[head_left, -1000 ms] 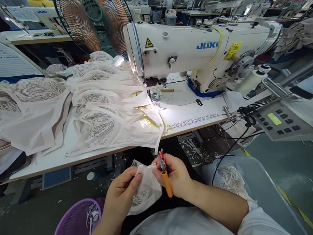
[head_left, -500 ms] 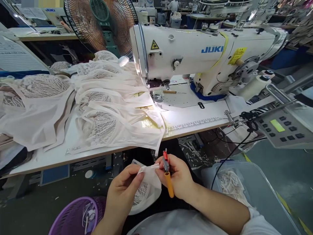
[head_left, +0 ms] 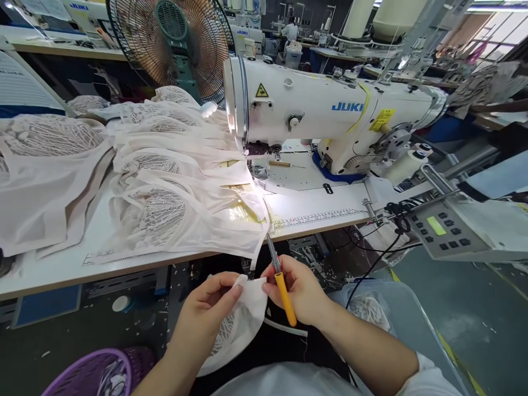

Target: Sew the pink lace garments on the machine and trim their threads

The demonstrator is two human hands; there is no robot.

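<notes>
L hand point(head_left: 208, 313), nearly closed, pinches the white cloth point(head_left: 252, 297) over the lap point(head_left: 284, 349) nr the table point(head_left: 307, 203), & R hand point(head_left: 303, 291), curled, grips an orange-handled tool point(head_left: 285, 298) w/ its thumb at the cloth's corner.

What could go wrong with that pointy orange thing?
The orange-handled tool is in the right hand, close to the white garment that the left hand pinches. If it slipped, its metal end might poke the cloth or a hand. That end also looks very near the pale strap hanging over the edge of the table, so it could perhaps snag it.
</notes>
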